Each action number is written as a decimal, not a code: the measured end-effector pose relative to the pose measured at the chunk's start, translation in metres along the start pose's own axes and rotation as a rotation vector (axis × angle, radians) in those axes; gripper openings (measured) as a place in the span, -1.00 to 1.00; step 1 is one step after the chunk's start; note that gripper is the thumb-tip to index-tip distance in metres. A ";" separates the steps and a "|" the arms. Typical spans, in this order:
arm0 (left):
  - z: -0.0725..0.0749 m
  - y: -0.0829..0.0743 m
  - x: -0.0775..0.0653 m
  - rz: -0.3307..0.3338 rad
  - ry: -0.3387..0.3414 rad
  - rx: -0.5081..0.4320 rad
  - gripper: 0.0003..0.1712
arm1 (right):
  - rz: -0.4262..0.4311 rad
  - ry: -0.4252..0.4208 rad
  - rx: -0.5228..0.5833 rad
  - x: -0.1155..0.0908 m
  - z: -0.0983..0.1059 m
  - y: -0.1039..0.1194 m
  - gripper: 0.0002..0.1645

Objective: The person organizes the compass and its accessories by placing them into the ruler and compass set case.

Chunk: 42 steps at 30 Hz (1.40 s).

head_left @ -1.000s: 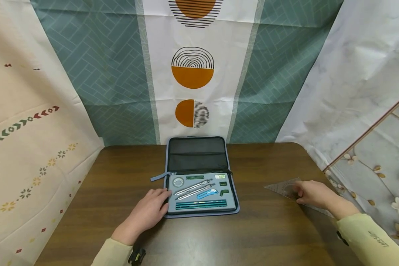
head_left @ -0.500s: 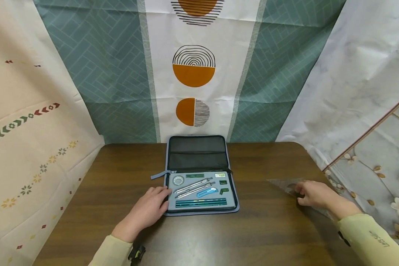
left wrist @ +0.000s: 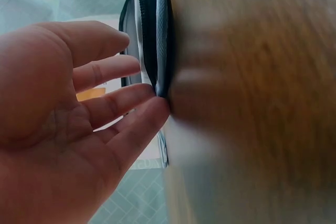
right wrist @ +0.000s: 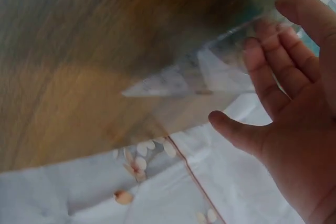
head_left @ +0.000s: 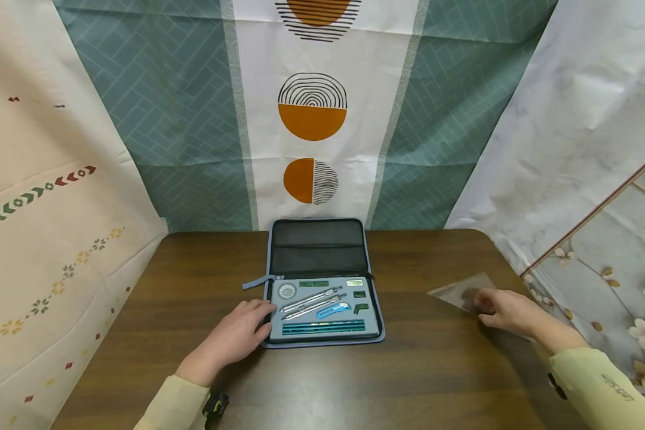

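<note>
My right hand (head_left: 516,313) pinches a clear plastic set square (head_left: 457,291) at the right side of the table. The square is tilted, and its pointed corner (right wrist: 142,88) shows in the right wrist view, where several fingers are seen through the plastic. My left hand (head_left: 231,337) lies beside an open zip case (head_left: 320,248), its relaxed fingertips touching the left edge, as the left wrist view also shows. In the case's grey tray (head_left: 373,331) lie two silver compass-like tools (head_left: 312,300), a blue utility knife (head_left: 333,310), dark green pencils (head_left: 322,327) and a round disc (head_left: 286,291).
Smaller green pieces (head_left: 359,294) and a white-and-green block (head_left: 355,283) sit in the tray too. A fabric pull strap (head_left: 257,282) sticks out at the case's left. The brown wooden table (head_left: 408,370) meets patterned cloths (head_left: 435,149) at its back and sides.
The set square has turned in my right hand, its upper corner now standing higher off the table. My left hand and the case stay in place.
</note>
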State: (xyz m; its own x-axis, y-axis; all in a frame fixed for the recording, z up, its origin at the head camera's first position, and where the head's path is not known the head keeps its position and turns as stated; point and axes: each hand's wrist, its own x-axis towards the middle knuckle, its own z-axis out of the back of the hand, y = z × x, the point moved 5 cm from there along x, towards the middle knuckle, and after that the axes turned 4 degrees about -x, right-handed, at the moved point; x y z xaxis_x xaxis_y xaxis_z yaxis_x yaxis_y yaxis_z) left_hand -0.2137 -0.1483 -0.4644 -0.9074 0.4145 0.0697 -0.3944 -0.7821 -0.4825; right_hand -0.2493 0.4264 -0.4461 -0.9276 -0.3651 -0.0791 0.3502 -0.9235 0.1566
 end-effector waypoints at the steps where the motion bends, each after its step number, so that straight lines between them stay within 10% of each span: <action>1: 0.000 0.001 0.000 0.002 0.007 -0.009 -0.56 | -0.006 -0.009 0.030 0.001 0.000 0.000 -0.63; 13: 0.003 0.004 -0.001 0.028 0.048 -0.057 -0.54 | 0.008 -0.061 0.101 0.007 -0.011 0.000 -0.62; 27: 0.004 0.003 -0.004 0.023 0.040 -0.071 -0.54 | 0.130 -0.453 -0.006 0.006 -0.011 0.000 -0.44; 42: 0.017 0.019 0.024 0.039 0.053 -0.160 -0.51 | -0.003 -0.461 0.383 0.003 -0.012 -0.016 -0.22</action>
State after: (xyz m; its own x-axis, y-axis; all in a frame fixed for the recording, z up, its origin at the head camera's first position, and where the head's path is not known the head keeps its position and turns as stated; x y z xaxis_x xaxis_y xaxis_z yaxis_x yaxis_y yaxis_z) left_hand -0.2448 -0.1610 -0.4573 -0.9110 0.4123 0.0043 -0.3269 -0.7158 -0.6170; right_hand -0.2558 0.4386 -0.4611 -0.9193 -0.1950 0.3420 0.3553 -0.7852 0.5072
